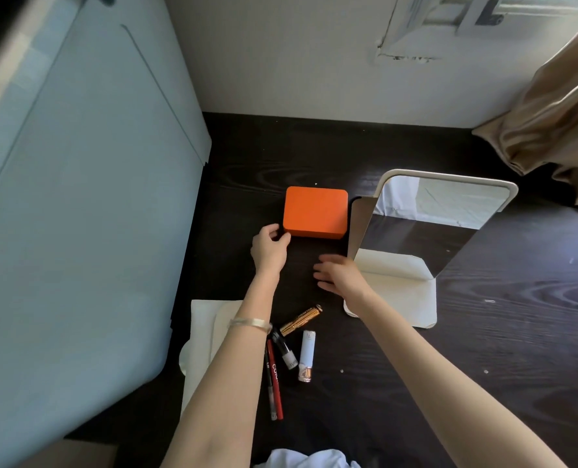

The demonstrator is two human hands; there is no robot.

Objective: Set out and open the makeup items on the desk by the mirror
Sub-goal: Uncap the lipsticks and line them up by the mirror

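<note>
An orange box (315, 211) with rounded corners lies closed on the dark desk (500, 332), just left of the standing mirror (412, 224). My left hand (270, 246) touches the box's near left corner with curled fingers. My right hand (339, 273) hovers a little blurred in front of the box with fingers spread, holding nothing. Nearer to me lie a gold tube (301, 319), a white lipstick (307, 355), a clear-and-black tube (284, 349) and a red pencil (275, 380), partly under my left forearm.
A cream cloth pouch (206, 332) lies under my left arm at the desk's left edge. A pale blue cabinet (78, 197) walls off the left side. A tan curtain (557, 113) hangs over the back right corner. White fabric (307, 459) shows at the bottom edge.
</note>
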